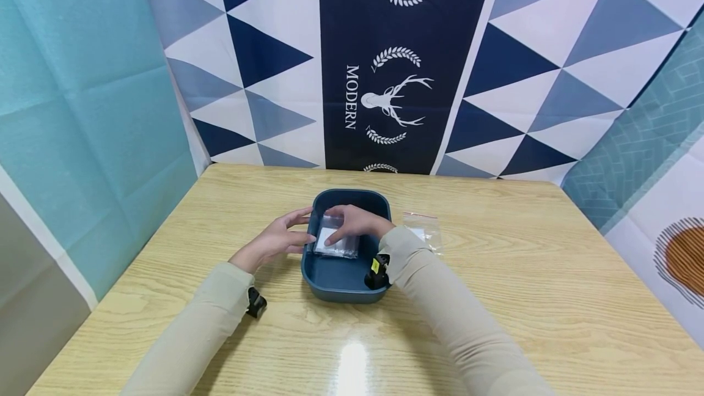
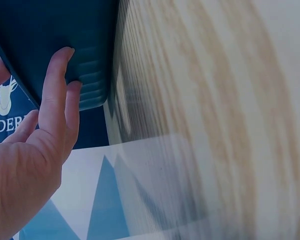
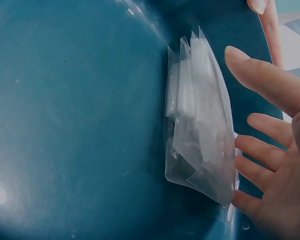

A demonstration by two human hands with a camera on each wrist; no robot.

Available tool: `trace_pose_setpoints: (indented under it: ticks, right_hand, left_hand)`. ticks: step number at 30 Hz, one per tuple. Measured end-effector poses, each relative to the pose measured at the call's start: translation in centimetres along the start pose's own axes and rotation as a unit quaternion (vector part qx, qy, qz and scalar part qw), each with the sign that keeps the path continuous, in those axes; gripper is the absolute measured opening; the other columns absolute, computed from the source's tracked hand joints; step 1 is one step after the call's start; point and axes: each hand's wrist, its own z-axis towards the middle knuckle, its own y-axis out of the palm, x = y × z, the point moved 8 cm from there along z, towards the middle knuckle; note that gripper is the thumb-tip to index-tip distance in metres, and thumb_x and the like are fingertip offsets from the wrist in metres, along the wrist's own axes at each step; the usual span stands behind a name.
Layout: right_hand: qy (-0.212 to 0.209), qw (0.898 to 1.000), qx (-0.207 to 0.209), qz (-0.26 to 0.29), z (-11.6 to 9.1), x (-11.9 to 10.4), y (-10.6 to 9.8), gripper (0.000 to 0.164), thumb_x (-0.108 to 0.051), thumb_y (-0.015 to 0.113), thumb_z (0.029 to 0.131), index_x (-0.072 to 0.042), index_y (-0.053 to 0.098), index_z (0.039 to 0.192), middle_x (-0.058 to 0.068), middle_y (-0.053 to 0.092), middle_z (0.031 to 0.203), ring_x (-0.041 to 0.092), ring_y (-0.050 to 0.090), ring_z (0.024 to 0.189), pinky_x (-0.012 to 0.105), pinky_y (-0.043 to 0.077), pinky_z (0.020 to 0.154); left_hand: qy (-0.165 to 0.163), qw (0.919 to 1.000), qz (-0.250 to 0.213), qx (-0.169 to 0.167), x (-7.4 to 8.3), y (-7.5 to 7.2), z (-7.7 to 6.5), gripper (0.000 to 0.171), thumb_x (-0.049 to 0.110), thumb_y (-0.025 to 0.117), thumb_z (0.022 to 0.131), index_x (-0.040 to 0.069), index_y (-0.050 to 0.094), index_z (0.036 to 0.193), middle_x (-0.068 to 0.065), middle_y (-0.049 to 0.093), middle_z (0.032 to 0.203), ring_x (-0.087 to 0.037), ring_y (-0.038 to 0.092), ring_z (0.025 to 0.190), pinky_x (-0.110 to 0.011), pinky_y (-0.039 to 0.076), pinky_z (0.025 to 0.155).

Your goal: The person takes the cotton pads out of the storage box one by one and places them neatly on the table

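A dark blue-green plastic bin (image 1: 338, 277) with rounded corners stands on the table. My left hand (image 1: 278, 238) holds its left wall, a fingertip over the rim and other fingers (image 2: 54, 90) against the ribbed outside. Inside the bin, my right hand (image 1: 354, 223) is at a stack of clear plastic bags (image 3: 200, 110) with white contents. In the right wrist view its fingers (image 3: 260, 150) are spread, fingertips right at the stack's side, and the thumb stands apart from it. The bags lean close to the bin's left wall.
Right of the bin, another clear zip bag (image 1: 431, 231) with a red line along its top lies on the wooden table (image 1: 522, 274), partly hidden by the right sleeve. A patterned cloth (image 1: 264, 60) hangs behind the table's back edge.
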Motion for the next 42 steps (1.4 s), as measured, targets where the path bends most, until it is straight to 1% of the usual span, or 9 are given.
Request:
trace_pose_setpoints:
  ticks: [4,8,11,14,20,28,32,38,42]
  right_hand:
    - [-0.005,0.999,-0.035,-0.018,0.1,0.1,0.5,0.082,-0.031,0.08,0.073,-0.008,0.041,0.14,0.012,0.038,0.143,0.026,0.036,0.129,0.041,0.029,0.107]
    - [-0.006,0.997,-0.062,-0.037,0.0,0.1,0.8,0.084,-0.036,0.082,0.069,-0.008,0.043,0.138,0.011,0.043,0.138,0.022,0.042,0.12,0.039,0.033,0.104]
    - [-0.002,0.996,-0.068,-0.052,-0.1,0.1,1.0,0.081,-0.034,0.083,0.069,-0.009,0.045,0.137,0.011,0.045,0.135,0.021,0.044,0.113,0.038,0.035,0.101]
    - [0.002,0.996,-0.066,-0.061,-0.1,0.2,1.0,0.077,-0.028,0.082,0.07,-0.011,0.046,0.136,0.009,0.045,0.133,0.021,0.044,0.11,0.037,0.035,0.1]
    - [0.01,0.995,-0.064,-0.077,-0.2,0.2,0.9,0.068,-0.026,0.079,0.074,-0.014,0.049,0.134,0.006,0.049,0.125,0.021,0.045,0.104,0.038,0.038,0.095]
    - [-0.013,0.996,-0.059,-0.064,-0.2,-0.2,0.6,0.063,-0.019,0.077,0.075,-0.011,0.051,0.132,0.003,0.054,0.117,0.017,0.05,0.097,0.03,0.042,0.088]
    - [-0.025,0.997,-0.052,-0.056,-0.2,-0.5,0.2,0.061,-0.016,0.077,0.076,-0.009,0.051,0.131,0.005,0.055,0.118,0.017,0.05,0.097,0.029,0.044,0.087]
    - [-0.037,0.997,-0.045,-0.042,-0.4,-1.0,-0.3,0.058,-0.014,0.076,0.077,-0.007,0.052,0.13,0.007,0.052,0.127,0.018,0.05,0.102,0.032,0.043,0.091]
    - [-0.041,0.997,-0.043,-0.041,-0.4,-1.2,-0.5,0.057,-0.015,0.076,0.077,-0.008,0.053,0.129,0.005,0.054,0.121,0.018,0.05,0.101,0.032,0.043,0.09]
  left_hand:
    - [0.002,1.0,-0.004,-0.001,0.0,0.0,-0.1,0.07,0.0,0.062,0.087,0.014,0.028,0.147,-0.02,0.03,0.143,-0.03,0.057,0.106,-0.042,0.051,0.084]
    - [0.001,1.0,-0.009,0.0,0.0,0.0,-0.1,0.072,0.001,0.063,0.086,0.014,0.028,0.147,-0.02,0.029,0.143,-0.031,0.057,0.106,-0.042,0.051,0.084]
    - [0.0,0.9999,-0.01,0.002,0.0,0.0,0.0,0.072,0.0,0.064,0.086,0.015,0.028,0.147,-0.02,0.03,0.143,-0.031,0.057,0.106,-0.042,0.051,0.084]
    - [0.0,1.0,-0.008,0.002,0.0,0.0,0.0,0.071,0.0,0.063,0.086,0.015,0.028,0.147,-0.02,0.03,0.143,-0.031,0.057,0.106,-0.042,0.051,0.084]
    - [-0.001,1.0,-0.007,0.003,0.0,0.0,-0.1,0.071,0.0,0.062,0.087,0.014,0.028,0.147,-0.02,0.029,0.143,-0.031,0.057,0.106,-0.042,0.051,0.084]
    - [-0.003,1.0,-0.003,0.003,-0.1,0.0,0.0,0.07,0.001,0.063,0.087,0.015,0.029,0.147,-0.019,0.03,0.143,-0.03,0.057,0.106,-0.041,0.051,0.085]
    - [-0.004,1.0,-0.001,0.003,-0.1,0.0,0.1,0.07,0.002,0.063,0.087,0.015,0.029,0.147,-0.019,0.029,0.143,-0.03,0.057,0.106,-0.041,0.051,0.085]
    - [-0.006,1.0,-0.005,0.003,-0.1,0.0,0.0,0.072,0.003,0.065,0.086,0.016,0.029,0.147,-0.019,0.03,0.143,-0.031,0.056,0.107,-0.042,0.051,0.085]
    - [-0.007,1.0,-0.005,0.003,-0.1,0.0,-0.1,0.072,0.003,0.065,0.086,0.016,0.029,0.147,-0.019,0.03,0.143,-0.031,0.056,0.107,-0.041,0.051,0.085]
